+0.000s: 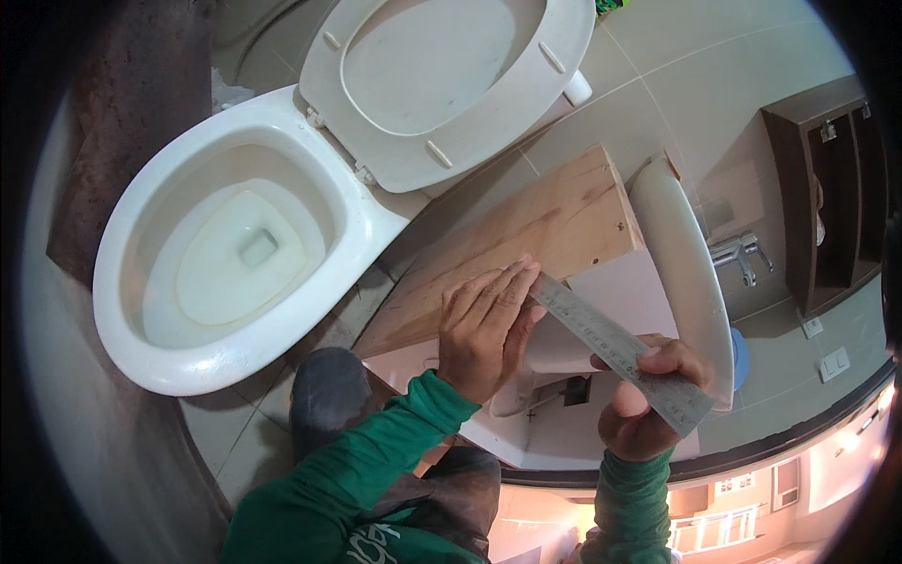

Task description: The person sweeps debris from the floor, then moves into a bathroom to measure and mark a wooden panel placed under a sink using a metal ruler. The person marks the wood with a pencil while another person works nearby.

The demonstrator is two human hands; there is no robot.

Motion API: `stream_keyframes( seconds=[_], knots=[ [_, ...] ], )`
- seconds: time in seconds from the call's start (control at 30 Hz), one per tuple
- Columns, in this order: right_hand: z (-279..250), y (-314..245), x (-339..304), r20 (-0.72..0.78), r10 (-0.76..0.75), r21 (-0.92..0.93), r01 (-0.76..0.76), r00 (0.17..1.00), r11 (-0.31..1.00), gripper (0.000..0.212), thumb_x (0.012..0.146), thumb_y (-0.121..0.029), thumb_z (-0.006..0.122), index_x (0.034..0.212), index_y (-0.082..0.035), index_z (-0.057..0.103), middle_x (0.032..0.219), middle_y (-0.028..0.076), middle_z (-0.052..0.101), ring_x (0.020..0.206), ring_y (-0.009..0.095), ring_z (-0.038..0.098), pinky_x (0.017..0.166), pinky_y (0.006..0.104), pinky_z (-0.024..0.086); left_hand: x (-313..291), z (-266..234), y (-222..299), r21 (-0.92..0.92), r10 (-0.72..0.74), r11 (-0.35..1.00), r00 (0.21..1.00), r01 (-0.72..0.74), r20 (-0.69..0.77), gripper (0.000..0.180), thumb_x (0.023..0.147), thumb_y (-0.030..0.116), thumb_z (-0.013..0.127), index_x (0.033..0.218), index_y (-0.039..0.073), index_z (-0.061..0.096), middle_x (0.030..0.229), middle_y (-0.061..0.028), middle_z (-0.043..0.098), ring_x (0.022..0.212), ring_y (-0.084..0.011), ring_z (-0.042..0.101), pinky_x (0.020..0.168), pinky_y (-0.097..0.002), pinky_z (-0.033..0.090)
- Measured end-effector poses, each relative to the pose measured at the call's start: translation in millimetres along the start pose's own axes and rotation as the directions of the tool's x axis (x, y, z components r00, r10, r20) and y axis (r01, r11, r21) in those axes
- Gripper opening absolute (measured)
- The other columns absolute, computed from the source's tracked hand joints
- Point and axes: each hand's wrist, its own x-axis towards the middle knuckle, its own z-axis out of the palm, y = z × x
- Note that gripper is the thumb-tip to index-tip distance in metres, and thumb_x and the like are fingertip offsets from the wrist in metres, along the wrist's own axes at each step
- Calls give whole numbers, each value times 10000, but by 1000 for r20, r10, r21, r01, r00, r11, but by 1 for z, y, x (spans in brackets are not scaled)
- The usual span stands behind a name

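A steel ruler (622,352) is pinched at its near end by the right hand (644,404), fingers curled shut round it. Its far end is pressed by the flat, open fingers of the left hand (484,329) against the edge of a wooden board (526,235) beside a sink (686,273). A measurement seems in hand; steadying and reading the ruler is called for next. Beyond, a toilet (235,254) stands open.
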Motion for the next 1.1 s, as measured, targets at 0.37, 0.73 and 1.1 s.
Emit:
stream_keyframes(
  seconds=[0.37, 0.73, 1.1],
  knots=[
    [1, 3, 9, 155, -65, -250, 102, 986, 963, 530, 872, -459, 787, 1068, -32, 541, 949, 98, 603, 731, 230, 682, 644, 292, 545, 4, 10, -9, -111, -66, 991, 997, 71, 50, 659, 788, -56, 610, 1438, 26, 542, 1350, -196, 641, 1212, -367, 625, 1056, -494, 457],
    [3, 9, 17, 111, -140, -255, 165, 984, 953, 431, 858, -430, 810, 1035, -77, 638, 1007, 130, 673, 779, 276, 713, 649, 330, 569, 7, 6, -9, -205, -129, 964, 974, 167, 187, 727, 795, -63, 583, 1505, 46, 473, 1456, -215, 559, 1334, -374, 560, 1164, -565, 372],
    [3, 0, 17, 245, -129, -329, 207, 961, 921, 605, 891, -537, 722, 1108, -14, 507, 967, 110, 666, 835, 226, 731, 720, 288, 572, 4, 6, -14, -195, -108, 970, 977, 144, 183, 730, 782, -63, 579, 1498, 28, 472, 1450, -243, 552, 1352, -387, 546, 1155, -596, 372]
  ],
)
